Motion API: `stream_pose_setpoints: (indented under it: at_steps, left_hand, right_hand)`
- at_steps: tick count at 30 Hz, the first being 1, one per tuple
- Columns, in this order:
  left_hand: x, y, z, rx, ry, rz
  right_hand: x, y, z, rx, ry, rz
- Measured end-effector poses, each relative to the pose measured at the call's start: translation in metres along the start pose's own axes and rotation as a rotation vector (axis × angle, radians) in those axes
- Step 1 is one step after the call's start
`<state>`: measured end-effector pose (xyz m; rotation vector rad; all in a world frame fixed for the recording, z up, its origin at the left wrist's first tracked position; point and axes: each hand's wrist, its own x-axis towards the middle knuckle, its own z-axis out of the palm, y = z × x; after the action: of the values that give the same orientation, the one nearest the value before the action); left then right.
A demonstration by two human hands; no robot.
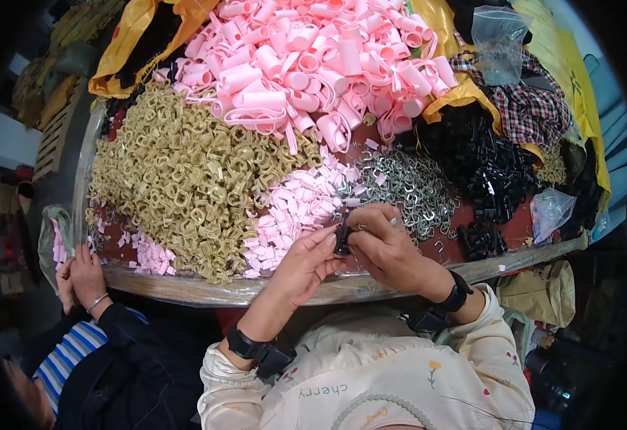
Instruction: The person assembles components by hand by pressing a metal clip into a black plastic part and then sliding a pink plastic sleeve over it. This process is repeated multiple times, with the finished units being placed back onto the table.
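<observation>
Above the table's near edge, my left hand (308, 264) and my right hand (379, 244) meet with fingertips pinched around a small black plastic part (342, 241). The part stands roughly upright between them; my fingers cover some of it and its exact kind cannot be made out. Just beyond my left hand lies a heap of small pale pink plastic pieces (292, 208). Silvery metal hooks (407, 186) are piled beyond my right hand. Farther right is a mound of black plastic parts (482, 161), with a smaller cluster (482, 240) at the near side.
Khaki ring-shaped plastic pieces (184, 179) cover the table's left half. Pink tubular pieces with straps (313, 64) are heaped at the back. Clear plastic bags (550, 211) lie at the right. Another person's hands (84, 279) are at the left edge.
</observation>
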<state>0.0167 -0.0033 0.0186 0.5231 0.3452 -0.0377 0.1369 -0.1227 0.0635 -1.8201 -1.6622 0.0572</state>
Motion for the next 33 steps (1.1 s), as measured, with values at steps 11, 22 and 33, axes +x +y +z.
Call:
stream_pose_setpoints:
  at_steps: [11, 22, 33]
  left_hand:
    - [-0.004, -0.005, -0.003, 0.147, 0.072, -0.016]
    - [-0.002, -0.002, -0.008, 0.102, -0.027, -0.117]
    - [0.01, 0.004, -0.011, 0.003, -0.02, -0.099]
  right_hand:
    - [0.004, 0.002, 0.014, -0.01, -0.084, -0.001]
    - [0.004, 0.012, 0.006, 0.28, -0.109, 0.093]
    - [-0.044, 0.086, -0.005, -0.547, -0.172, 0.264]
